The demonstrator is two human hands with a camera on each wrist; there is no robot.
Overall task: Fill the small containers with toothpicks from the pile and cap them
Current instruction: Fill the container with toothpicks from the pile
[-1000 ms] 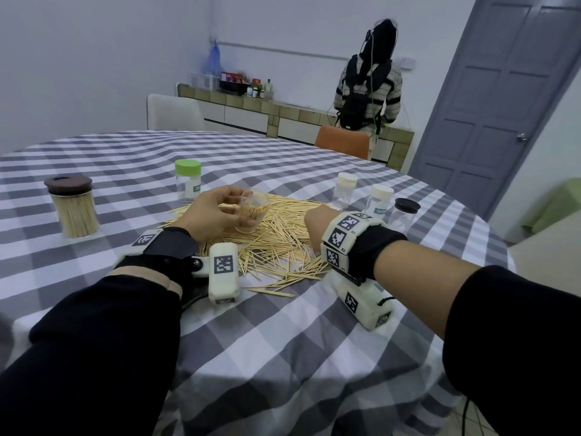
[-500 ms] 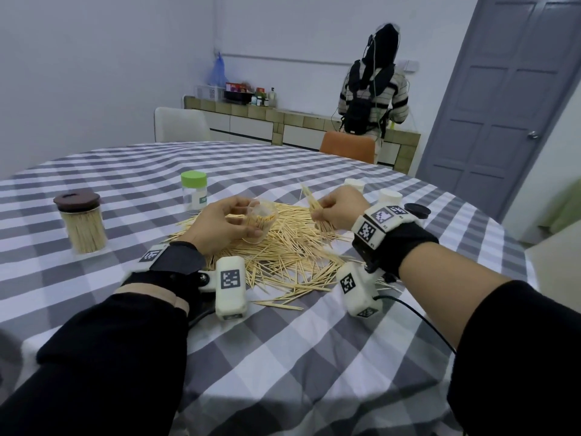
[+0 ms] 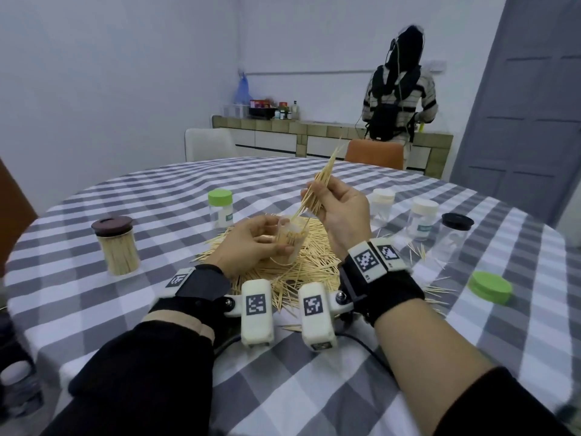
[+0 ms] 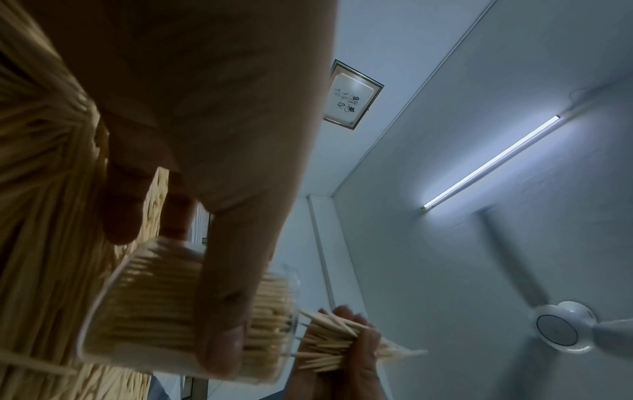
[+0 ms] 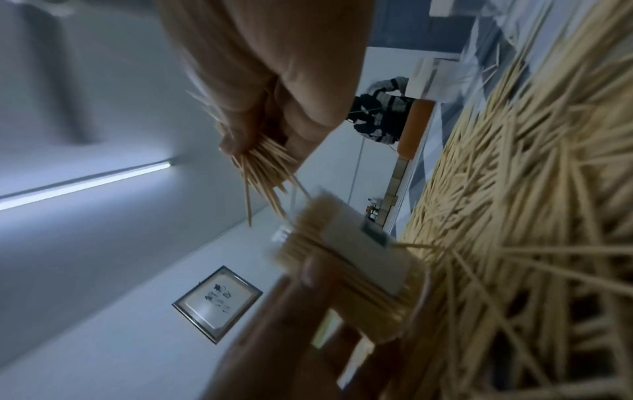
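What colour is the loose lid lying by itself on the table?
Light green. The loose lid shows best in the head view, near the table's right edge.

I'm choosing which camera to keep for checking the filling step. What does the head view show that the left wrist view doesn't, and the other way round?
Only the head view shows the table, the loose green lid, the capped jar of toothpicks and the other containers, one green-capped.

Only the left wrist view shows the ceiling fan, the tube light and the open container's packed contents close up.

Both show the left hand gripping that container and the right hand holding a bundle of toothpicks at its mouth, over the pile.
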